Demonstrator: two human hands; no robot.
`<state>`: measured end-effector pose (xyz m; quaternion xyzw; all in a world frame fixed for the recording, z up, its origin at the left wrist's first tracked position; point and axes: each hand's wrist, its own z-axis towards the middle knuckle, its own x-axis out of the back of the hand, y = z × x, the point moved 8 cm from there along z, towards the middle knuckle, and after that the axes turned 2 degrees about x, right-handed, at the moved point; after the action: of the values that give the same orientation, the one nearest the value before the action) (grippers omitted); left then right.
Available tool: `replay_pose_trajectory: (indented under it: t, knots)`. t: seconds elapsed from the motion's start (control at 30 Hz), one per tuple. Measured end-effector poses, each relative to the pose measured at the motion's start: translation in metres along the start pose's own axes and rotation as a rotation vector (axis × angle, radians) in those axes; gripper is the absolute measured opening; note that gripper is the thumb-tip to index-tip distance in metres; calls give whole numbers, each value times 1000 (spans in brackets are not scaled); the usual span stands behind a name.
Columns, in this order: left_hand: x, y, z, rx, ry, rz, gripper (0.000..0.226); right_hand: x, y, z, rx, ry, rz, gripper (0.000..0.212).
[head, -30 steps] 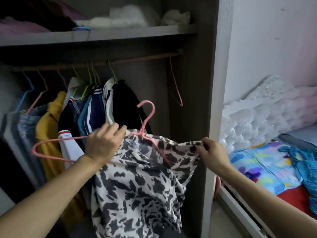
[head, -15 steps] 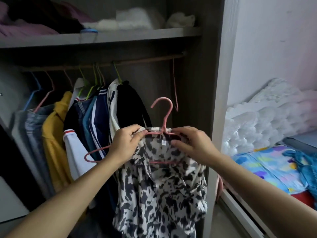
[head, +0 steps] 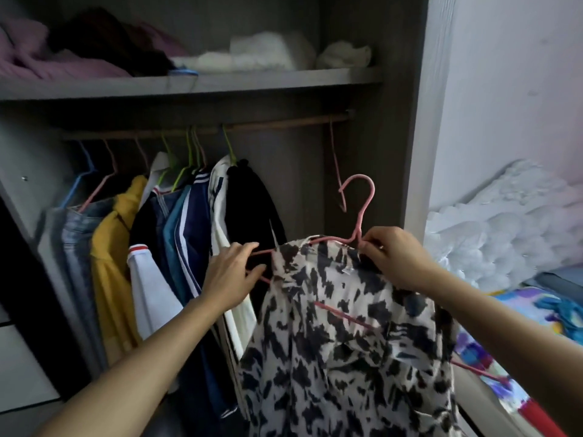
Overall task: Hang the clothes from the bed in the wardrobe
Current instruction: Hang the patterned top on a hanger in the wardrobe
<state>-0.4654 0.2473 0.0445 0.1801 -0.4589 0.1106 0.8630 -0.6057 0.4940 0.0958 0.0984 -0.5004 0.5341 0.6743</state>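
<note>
A black-and-white patterned shirt (head: 340,335) hangs on a pink wire hanger (head: 362,209) that I hold in front of the open wardrobe. My left hand (head: 232,274) grips the hanger's left arm beside the shirt's collar. My right hand (head: 394,257) pinches the hanger at the base of its hook, over the collar. The hook points up, below the wooden rail (head: 284,124). The hanger's right end (head: 479,372) pokes out past the shirt. On the bed at the right lies a blue garment (head: 564,310).
Several clothes hang on the rail's left half: jeans (head: 75,247), a yellow top (head: 113,266), striped jackets, a black garment (head: 249,209). An empty pink hanger (head: 336,165) hangs at the rail's right end. Folded items fill the shelf (head: 252,82) above. A white fluffy blanket (head: 498,228) lies on the bed.
The shirt has been pulled over the hanger and both have shifted right. My right hand moved from the shirt's edge to the hook's base; my left hand now grips the hanger's left arm.
</note>
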Motion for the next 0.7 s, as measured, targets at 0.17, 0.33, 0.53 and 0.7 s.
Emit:
replay_pose_trajectory:
  t: [0.17,0.33,0.53,0.7]
  knots:
    - [-3,-13,28,49,-2,-23,32,3,13,36,-212,-47,136,24]
    - [20,-18,72,-19,97,31,28,-10,-1,95,-371,-55,364,21]
    - [49,-55,132,-54,153,97,32,-33,-43,213,-302,-86,233,22]
    - [54,-90,174,-106,38,83,34,-51,-71,307,-211,-1,14,25]
